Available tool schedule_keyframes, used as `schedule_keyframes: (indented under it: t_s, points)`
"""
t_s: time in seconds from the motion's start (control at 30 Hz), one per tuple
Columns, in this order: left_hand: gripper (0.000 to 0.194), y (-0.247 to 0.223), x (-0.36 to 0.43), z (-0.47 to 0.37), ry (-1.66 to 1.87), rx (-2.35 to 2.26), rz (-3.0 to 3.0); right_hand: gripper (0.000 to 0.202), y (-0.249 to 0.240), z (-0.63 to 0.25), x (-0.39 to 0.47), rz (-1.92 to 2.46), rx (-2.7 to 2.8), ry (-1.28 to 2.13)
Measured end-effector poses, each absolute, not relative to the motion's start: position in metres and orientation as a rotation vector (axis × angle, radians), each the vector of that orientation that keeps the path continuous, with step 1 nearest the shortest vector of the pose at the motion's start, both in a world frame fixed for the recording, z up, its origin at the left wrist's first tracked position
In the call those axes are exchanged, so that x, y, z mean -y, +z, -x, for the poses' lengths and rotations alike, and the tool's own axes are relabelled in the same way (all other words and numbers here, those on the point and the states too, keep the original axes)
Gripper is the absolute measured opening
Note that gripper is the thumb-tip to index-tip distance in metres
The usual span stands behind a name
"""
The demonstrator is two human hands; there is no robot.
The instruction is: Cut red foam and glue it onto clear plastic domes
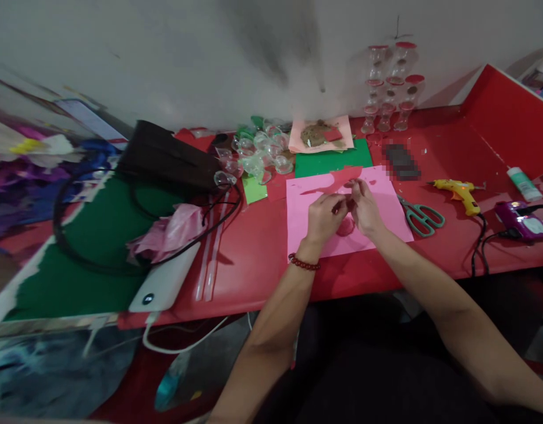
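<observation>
Over a pink sheet [300, 232] on the red table, my two hands meet with their fingertips close together. My left hand [327, 217], with a beaded bracelet [304, 265] at its wrist, has its fingers curled in a pinch. My right hand [363, 207] is bent inward beside it, its fingers also pinched. Whatever is between the fingers is too small to make out. A round clear piece [346, 227] lies on the sheet just below the hands. A red paper piece [331, 179] lies behind them.
Green-handled scissors [424, 219], a yellow glue gun [463, 191] with its cord, a dark phone [403, 162] and a purple device [521, 221] are at right. Clear plastic cups [265, 150] stand behind left; stacked cups [388, 88] rise at the wall. A black cable [59, 218] loops at left.
</observation>
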State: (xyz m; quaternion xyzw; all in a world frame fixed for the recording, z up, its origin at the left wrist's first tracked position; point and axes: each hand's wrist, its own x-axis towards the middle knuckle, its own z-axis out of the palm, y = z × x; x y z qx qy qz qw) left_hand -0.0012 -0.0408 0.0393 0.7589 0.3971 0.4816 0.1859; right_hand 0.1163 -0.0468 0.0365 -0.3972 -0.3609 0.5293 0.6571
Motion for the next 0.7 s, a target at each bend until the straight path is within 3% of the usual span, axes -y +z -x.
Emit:
schedule_keyframes:
  t_s: [0.2,0.33,0.57,0.7]
  points:
    - [0.023,0.037,0.042,-0.007,1.346,-1.23,-1.575,0.042,0.049,-0.118,0.049,0.817,0.741,1.301]
    - [0.019,0.037,0.04,-0.01,1.323,-1.082,-1.384,0.043,0.047,-0.12,0.049,0.722,0.735,1.341]
    - [0.029,0.047,0.041,0.002,1.239,-1.165,-1.69,0.046,0.034,-0.121,0.041,0.786,0.793,1.226]
    - [0.022,0.05,0.037,0.014,1.126,-1.041,-1.922,0.05,0.028,-0.12,0.04,0.842,0.901,1.173]
